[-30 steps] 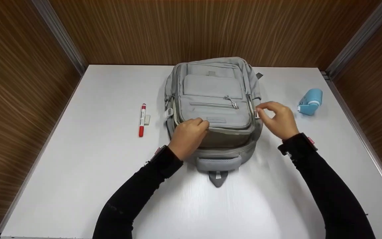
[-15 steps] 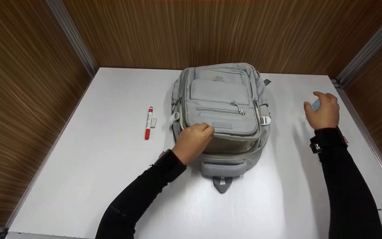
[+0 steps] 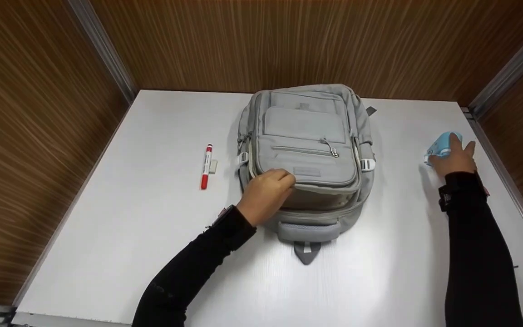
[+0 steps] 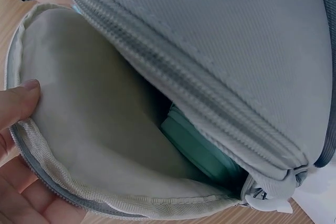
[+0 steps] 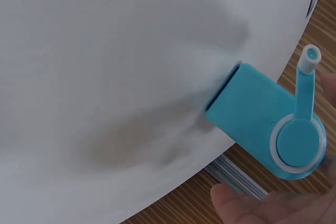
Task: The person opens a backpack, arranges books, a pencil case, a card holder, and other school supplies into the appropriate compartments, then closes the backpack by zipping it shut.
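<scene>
A grey backpack (image 3: pixel 304 122) lies on the table with its front compartment unzipped at the near end. My left hand (image 3: pixel 268 193) pinches the rim of the opened flap (image 4: pixel 79 103), thumb on the pale lining and fingers outside. Part of a green item (image 4: pixel 199 148) shows inside the bag; the rest of it is hidden. At the far right, my right hand (image 3: pixel 456 159) reaches over a light blue hand-crank pencil sharpener (image 5: pixel 257 114). In the right wrist view its fingers are spread around the sharpener's crank end, with a gap visible below it.
Left of the backpack lie a red-and-white marker (image 3: pixel 206 166) and a small pale eraser (image 3: pixel 213 166). Wood-grain panels (image 3: pixel 288 45) stand behind and on both sides of the white table (image 3: pixel 130 227).
My right hand has left the backpack's right side and moved right to the pencil sharpener. The left hand keeps its pinch on the flap. The head view has shifted slightly.
</scene>
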A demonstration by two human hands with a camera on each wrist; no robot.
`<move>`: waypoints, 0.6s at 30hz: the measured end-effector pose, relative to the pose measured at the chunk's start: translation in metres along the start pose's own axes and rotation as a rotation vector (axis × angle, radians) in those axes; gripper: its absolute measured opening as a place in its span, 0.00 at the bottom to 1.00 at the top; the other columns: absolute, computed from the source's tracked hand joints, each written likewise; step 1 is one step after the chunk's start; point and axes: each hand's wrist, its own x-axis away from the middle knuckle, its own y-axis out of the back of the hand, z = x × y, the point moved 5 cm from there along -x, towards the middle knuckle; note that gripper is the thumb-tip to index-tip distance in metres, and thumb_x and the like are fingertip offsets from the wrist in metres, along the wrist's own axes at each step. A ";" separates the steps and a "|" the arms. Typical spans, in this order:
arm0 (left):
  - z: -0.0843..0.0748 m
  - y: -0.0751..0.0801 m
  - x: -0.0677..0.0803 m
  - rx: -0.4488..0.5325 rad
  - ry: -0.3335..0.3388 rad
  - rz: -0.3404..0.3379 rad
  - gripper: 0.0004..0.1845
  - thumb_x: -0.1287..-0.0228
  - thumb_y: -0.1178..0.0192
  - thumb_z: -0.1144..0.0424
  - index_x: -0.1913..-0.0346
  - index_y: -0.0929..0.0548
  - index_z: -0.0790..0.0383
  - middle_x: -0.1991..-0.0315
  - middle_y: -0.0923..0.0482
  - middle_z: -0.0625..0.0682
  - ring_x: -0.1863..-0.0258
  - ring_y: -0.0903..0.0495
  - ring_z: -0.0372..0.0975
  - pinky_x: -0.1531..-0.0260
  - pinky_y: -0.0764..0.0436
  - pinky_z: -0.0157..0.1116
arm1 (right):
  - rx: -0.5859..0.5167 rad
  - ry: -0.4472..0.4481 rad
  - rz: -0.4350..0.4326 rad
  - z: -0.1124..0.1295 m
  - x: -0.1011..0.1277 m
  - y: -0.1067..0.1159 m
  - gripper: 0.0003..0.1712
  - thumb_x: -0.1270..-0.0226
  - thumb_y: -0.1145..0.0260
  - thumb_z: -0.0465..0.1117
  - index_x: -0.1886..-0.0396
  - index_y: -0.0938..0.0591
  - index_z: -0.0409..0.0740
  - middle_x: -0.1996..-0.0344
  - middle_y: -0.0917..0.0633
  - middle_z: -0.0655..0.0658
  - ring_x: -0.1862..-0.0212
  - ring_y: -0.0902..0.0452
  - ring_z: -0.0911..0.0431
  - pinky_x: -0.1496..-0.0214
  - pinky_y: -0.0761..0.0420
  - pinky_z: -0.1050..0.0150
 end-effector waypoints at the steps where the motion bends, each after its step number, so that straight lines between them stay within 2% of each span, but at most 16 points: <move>1: 0.000 0.000 0.000 0.000 0.004 -0.001 0.04 0.39 0.34 0.62 0.63 0.18 0.58 0.61 0.16 0.48 0.61 0.16 0.40 0.57 0.16 0.34 | -0.001 0.008 -0.002 0.001 -0.001 -0.001 0.45 0.28 0.49 0.46 0.22 0.60 0.39 0.28 0.70 0.19 0.33 0.59 0.14 0.34 0.46 0.24; 5: 0.001 0.001 0.001 0.003 0.009 -0.003 0.05 0.39 0.35 0.61 0.63 0.18 0.57 0.61 0.15 0.48 0.60 0.16 0.40 0.56 0.16 0.34 | 0.006 0.044 -0.097 0.003 -0.006 -0.003 0.40 0.28 0.49 0.41 0.23 0.53 0.34 0.29 0.52 0.17 0.33 0.48 0.19 0.32 0.41 0.29; 8: 0.000 0.000 0.001 0.007 0.006 -0.003 0.05 0.40 0.34 0.61 0.63 0.17 0.57 0.61 0.15 0.48 0.60 0.15 0.40 0.55 0.16 0.33 | 0.024 0.022 -0.149 0.000 -0.009 -0.005 0.37 0.27 0.48 0.41 0.24 0.48 0.34 0.31 0.43 0.18 0.34 0.42 0.22 0.32 0.38 0.31; 13: -0.001 -0.002 0.000 0.001 0.000 -0.005 0.06 0.42 0.32 0.62 0.64 0.17 0.57 0.61 0.15 0.48 0.60 0.15 0.39 0.54 0.17 0.33 | 0.033 -0.057 -0.192 -0.007 -0.011 -0.007 0.35 0.27 0.48 0.41 0.24 0.45 0.38 0.31 0.40 0.21 0.35 0.39 0.24 0.34 0.36 0.32; 18: 0.001 -0.001 -0.001 -0.002 -0.003 -0.016 0.05 0.41 0.33 0.62 0.64 0.17 0.57 0.62 0.14 0.48 0.61 0.15 0.39 0.54 0.17 0.33 | 0.019 -0.060 -0.191 -0.003 -0.015 -0.007 0.35 0.29 0.49 0.37 0.24 0.45 0.38 0.32 0.39 0.20 0.36 0.38 0.23 0.34 0.36 0.33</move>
